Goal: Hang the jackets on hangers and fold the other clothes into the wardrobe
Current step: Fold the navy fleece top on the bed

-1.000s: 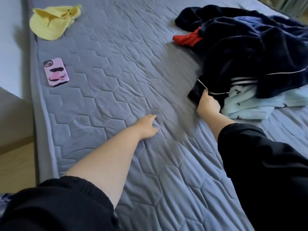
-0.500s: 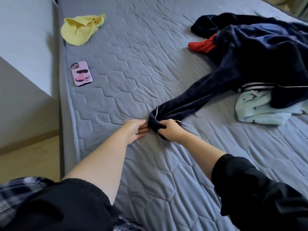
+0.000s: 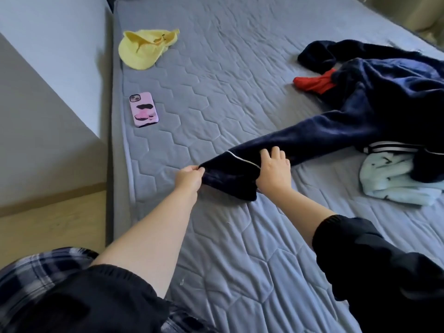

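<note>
We lean over the bed (image 3: 240,248), whose grey quilted cover shows a hexagon stitch. Our 2 hands work on the navy garment (image 3: 336,131), a plush dark piece with thin white piping (image 3: 242,160) near its cuff. One long limb of it stretches from the heap at the right edge towards us, lying flat on the cover.

Our left hand (image 3: 187,180) has a closed grip: thumb and fingertips pinch the near corner of the cuff. Our right hand (image 3: 274,169) lies on top of the same limb just beside it, fingers spread and fairly straight, pressing the fabric down; its grip is loose and closes round nothing we can see.

The rest of the navy garment lies bunched at the right, over a red cloth (image 3: 314,84) and a pale blue folded cloth (image 3: 394,186). A black and white striped band (image 3: 394,148) shows between the navy and the pale blue.

Far left on the bed lie a yellow cloth (image 3: 144,49) and, nearer us, a phone (image 3: 144,109) in a pink case, well apart from the clothes. Black sleeves cover our upper arms.
</note>
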